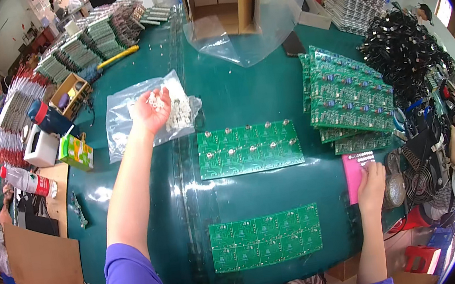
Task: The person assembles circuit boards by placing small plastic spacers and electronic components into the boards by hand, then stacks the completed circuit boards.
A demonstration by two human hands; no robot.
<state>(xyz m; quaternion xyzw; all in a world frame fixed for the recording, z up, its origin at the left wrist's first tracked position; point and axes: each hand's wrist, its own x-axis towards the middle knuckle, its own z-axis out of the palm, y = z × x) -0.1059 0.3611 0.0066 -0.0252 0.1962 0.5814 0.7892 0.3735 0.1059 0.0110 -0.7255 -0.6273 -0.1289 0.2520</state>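
My left hand (153, 112) is turned palm up, its fingers curled round several small white plastic parts (156, 101). It is over a clear plastic bag (121, 118), beside a heap of the same white parts (180, 112). At the right, my right hand (372, 185) has its fingers bent down at a pink foam block (352, 174) carrying rows of small round silver components (363, 157); what the fingertips pinch is hidden. A green circuit board panel (250, 165) with silver components along two rows lies mid-table. Nearer me is a second green panel (266, 239) without such components.
Populated green boards (347, 91) are stacked at the right, before a pile of black cables (406, 55). At the left stand a blue bottle (52, 116), a green-yellow carton (76, 152) and a wooden box (70, 92). An open cardboard box (215, 20) stands at the back.
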